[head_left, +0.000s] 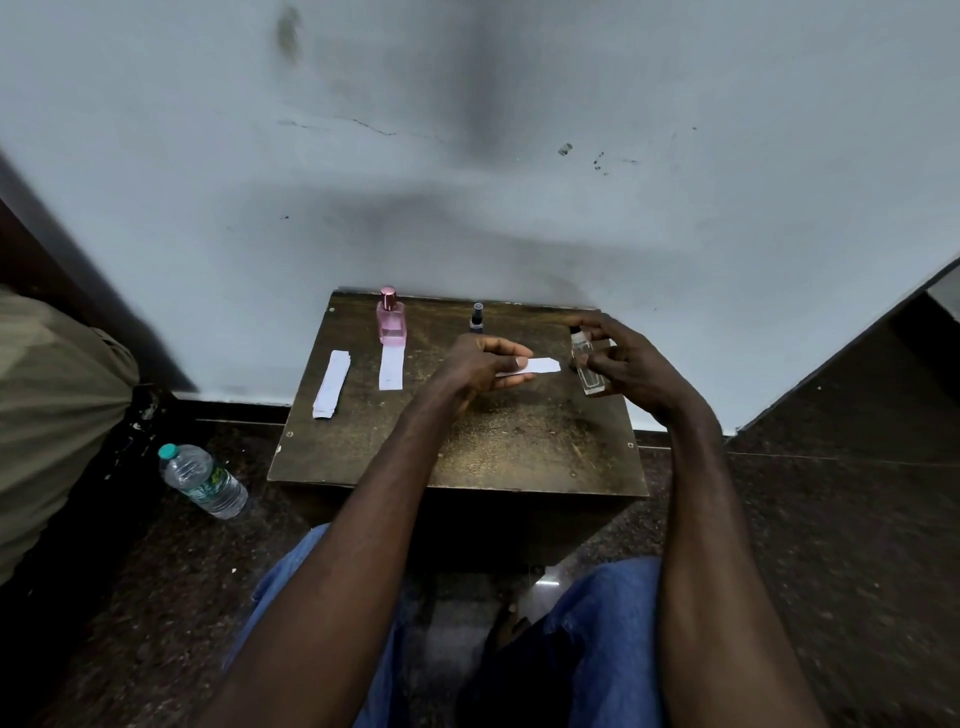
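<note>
- Our right hand (626, 364) grips the clear spray bottle (586, 364) upright over the table (519, 447), forefinger curled on top of its nozzle.
- Our left hand (480, 366) pinches a paper strip (537, 366), long axis lying sideways, its free tip just beside the bottle.
- We judge the spray must travel leftward onto that tip, so the nozzle needs facing the strip.

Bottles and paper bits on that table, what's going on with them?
A person is at a wooden table. Their right hand holds a clear spray bottle, and their left hand pinches a white paper strip next to it, maybe to spray it. A pink bottle stands at the back with another strip in front, and a small dark bottle too. A stack of strips lies left.
</note>
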